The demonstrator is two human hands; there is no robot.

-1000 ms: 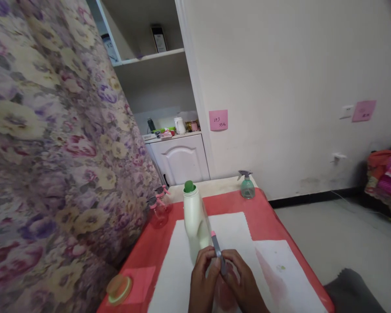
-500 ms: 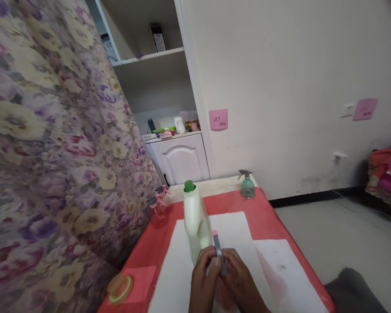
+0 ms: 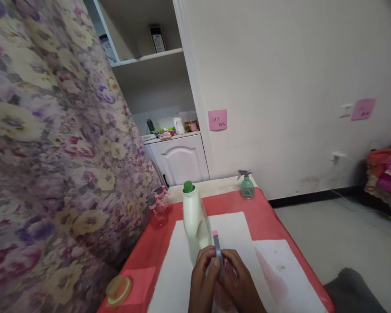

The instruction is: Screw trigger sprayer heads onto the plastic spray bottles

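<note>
A spray bottle (image 3: 217,244), seen from above, is between my two hands. Its grey head points away from me and ends in a pink nozzle; the clear pinkish body below is mostly hidden. My left hand (image 3: 203,276) is closed on the left side of the head, thumb against it. Fingers of my right hand (image 3: 239,280) grip the head from the right. Just beyond my left hand stands a large pale green jug (image 3: 193,217) with a handle, uncapped, with green showing in its mouth.
Pink spray bottles (image 3: 158,213) stand at the table's left. A green spray bottle (image 3: 247,188) is at the far right corner. A yellowish round lid (image 3: 119,290) lies near left. White paper (image 3: 172,269) and a stained sheet (image 3: 289,274) cover part of the red tabletop (image 3: 140,261).
Both hands keep their hold on the spray bottle, with only a very slight shift of the right hand. The view has moved a little; the other things stay where they were.
</note>
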